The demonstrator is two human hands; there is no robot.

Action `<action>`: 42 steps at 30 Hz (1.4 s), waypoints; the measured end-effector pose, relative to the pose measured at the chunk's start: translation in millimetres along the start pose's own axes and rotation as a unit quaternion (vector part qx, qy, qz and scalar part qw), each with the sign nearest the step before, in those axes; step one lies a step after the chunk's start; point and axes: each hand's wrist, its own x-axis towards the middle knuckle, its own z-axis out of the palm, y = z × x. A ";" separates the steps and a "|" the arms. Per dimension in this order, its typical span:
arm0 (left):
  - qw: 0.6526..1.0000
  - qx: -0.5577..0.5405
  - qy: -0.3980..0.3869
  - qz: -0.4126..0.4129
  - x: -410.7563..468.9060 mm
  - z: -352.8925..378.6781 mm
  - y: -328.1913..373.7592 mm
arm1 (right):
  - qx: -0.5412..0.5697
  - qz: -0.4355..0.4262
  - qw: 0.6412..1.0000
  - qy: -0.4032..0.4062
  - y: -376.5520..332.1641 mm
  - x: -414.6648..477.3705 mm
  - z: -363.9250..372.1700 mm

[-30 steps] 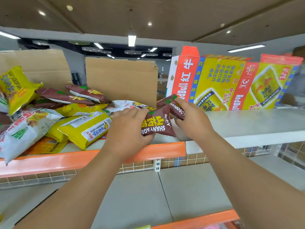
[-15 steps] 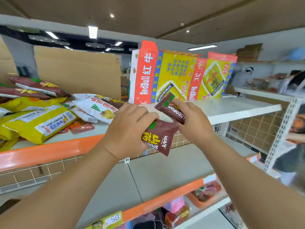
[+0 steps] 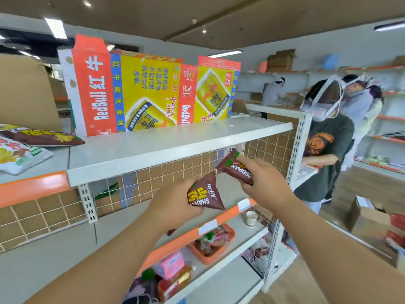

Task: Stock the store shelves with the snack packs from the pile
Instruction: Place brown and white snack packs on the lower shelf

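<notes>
Below the top shelf [image 3: 175, 145], left hand [image 3: 173, 207] grips a brown pack [image 3: 205, 195], right hand [image 3: 263, 181] pinches a second pack [image 3: 235, 170]; both unplaced, pile [image 3: 32, 145] on it seemingly unfinished

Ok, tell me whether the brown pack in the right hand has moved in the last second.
Yes. The brown pack dropped from the left end of the Red Bull carton to below the white shelf board, under the carton's right end.
</notes>
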 end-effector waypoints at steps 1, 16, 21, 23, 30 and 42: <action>1.000 -0.009 -0.003 -0.017 7.2 14.9 8.1 | 0.000 0.009 1.000 -0.006 20.3 -5.6 -2.8; 0.992 -0.012 -0.045 -0.113 84.8 128.1 13.4 | 0.007 0.018 0.994 -0.104 150.1 12.8 71.5; 0.983 -0.003 -0.043 -0.179 122.5 166.9 -39.8 | 0.044 0.032 0.989 -0.140 161.4 44.3 133.3; 0.979 -0.012 -0.049 -0.196 139.7 186.6 -54.4 | 0.044 0.032 0.985 -0.164 169.5 58.4 155.3; 0.980 0.089 -0.072 -0.164 186.0 250.1 -93.4 | 0.017 0.046 0.977 -0.206 206.9 106.0 214.7; 0.927 0.229 -0.126 -0.268 206.2 344.7 -88.8 | -0.121 -0.097 0.946 -0.285 278.4 159.8 306.5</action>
